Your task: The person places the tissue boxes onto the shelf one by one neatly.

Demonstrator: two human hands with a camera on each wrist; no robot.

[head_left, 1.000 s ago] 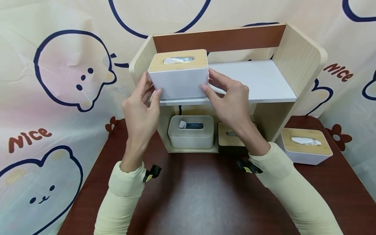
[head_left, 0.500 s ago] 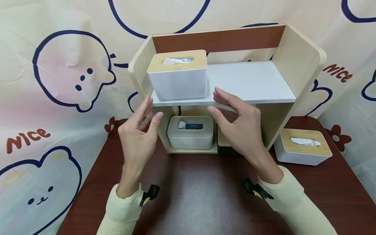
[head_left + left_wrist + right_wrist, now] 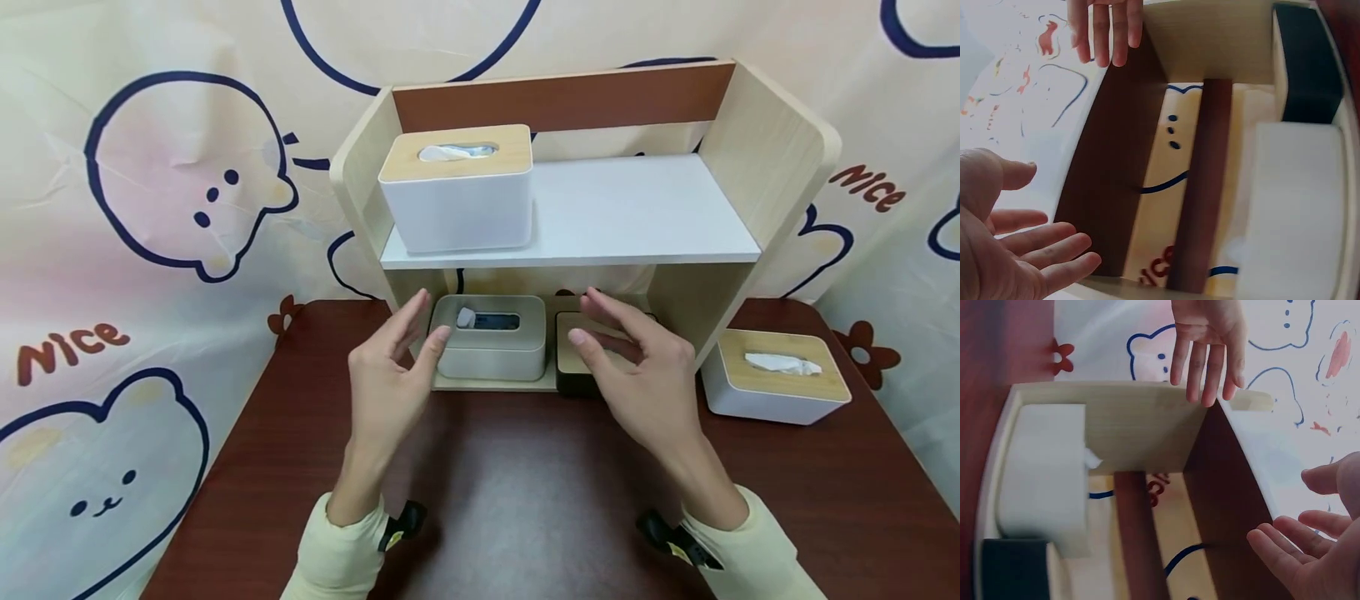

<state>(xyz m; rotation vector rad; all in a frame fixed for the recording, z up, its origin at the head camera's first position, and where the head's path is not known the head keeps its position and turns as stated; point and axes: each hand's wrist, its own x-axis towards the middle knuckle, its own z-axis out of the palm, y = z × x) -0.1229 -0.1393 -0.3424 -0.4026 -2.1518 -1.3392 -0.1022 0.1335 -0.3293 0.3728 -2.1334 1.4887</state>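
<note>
Both hands hold nothing. In the head view my left hand (image 3: pixel 390 375) is in front of the shelf's lower left, near the light grey tissue box (image 3: pixel 491 358). Opposite it, my right hand (image 3: pixel 645 375) overlaps the black tissue box with a wooden lid (image 3: pixel 573 379), partly hiding it. The fingers of both hands are spread and fairly straight, palms facing each other. A white tissue box with a wooden lid (image 3: pixel 457 208) sits on the left of the upper white shelf board (image 3: pixel 637 208). In the left wrist view, the grey box (image 3: pixel 1294 212) and black box (image 3: pixel 1313 69) show inside the lower compartment.
Another white tissue box with a wooden lid (image 3: pixel 776 379) stands on the dark table (image 3: pixel 525 492), right of the shelf unit. The unit's side panels (image 3: pixel 772 150) rise past the upper board. A printed cloth (image 3: pixel 187 333) hangs behind.
Both hands have let go of the white tissue box on the upper board and moved down and back to the lower compartment's level. The box stays on the board.
</note>
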